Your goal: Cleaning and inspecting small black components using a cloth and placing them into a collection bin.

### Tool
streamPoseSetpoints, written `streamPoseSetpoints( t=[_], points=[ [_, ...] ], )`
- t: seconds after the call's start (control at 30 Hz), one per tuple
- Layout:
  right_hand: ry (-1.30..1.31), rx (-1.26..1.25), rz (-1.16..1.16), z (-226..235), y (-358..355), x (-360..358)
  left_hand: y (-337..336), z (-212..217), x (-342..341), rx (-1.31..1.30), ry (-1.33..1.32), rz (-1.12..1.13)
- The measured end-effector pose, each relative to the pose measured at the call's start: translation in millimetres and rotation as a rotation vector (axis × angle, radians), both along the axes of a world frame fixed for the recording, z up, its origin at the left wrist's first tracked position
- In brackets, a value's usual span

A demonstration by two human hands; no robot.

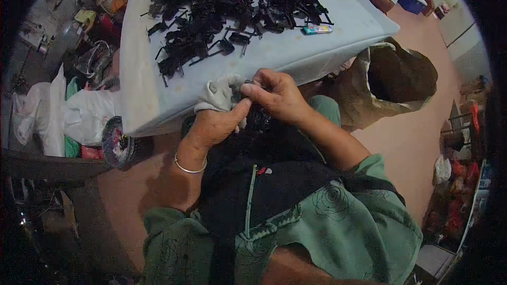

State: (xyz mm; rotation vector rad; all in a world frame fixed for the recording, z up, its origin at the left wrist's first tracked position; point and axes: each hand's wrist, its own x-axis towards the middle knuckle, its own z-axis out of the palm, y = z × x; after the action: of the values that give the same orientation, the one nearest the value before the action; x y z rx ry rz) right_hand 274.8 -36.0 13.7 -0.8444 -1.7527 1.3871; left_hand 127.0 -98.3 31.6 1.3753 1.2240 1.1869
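Right hand (282, 96): thumb and forefinger pinch a small dark part (249, 82) at their tips. Left hand (217, 124): just beside it, pale cloth (215, 95) over the fingers; grip cannot be determined. Beyond both hands: black parts (222, 5) heaped on a white-covered table (280, 54). Forward-right of the right hand: a multicoloured packet (317, 30), printing illegible.

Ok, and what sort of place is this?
Probably an indoor workshop or home workspace: a heap of small black parts covers much of a pale table, a large open sack stands beside it, and plastic bags crowd the left side.
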Motion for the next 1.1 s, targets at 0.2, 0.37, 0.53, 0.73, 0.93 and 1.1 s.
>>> streamPoseSetpoints(
  t=[0.2,0.37,0.53,0.73,0.93,1.1],
  points=[
    [-0.066,0.230,0.050,9,-5,8,1,-6,1,-0.039,-0.149,0.128],
    [-0.170,0.254,0.094,12,-7,3,-3,-6,2,0.041,0.093,0.151],
    [-0.124,0.317,-0.048,-2,-18,-5,-5,-12,5,0.212,0.249,0.116],
    [-0.051,0.330,0.063,7,-16,1,-10,-1,10,0.083,0.108,0.161],
    [0.039,0.116,0.075,-5,-17,-5,-6,-16,4,0.302,0.483,0.217],
    [0.102,-0.094,0.159,7,-15,4,-2,-11,5,0.335,0.180,0.200]
  ],
)
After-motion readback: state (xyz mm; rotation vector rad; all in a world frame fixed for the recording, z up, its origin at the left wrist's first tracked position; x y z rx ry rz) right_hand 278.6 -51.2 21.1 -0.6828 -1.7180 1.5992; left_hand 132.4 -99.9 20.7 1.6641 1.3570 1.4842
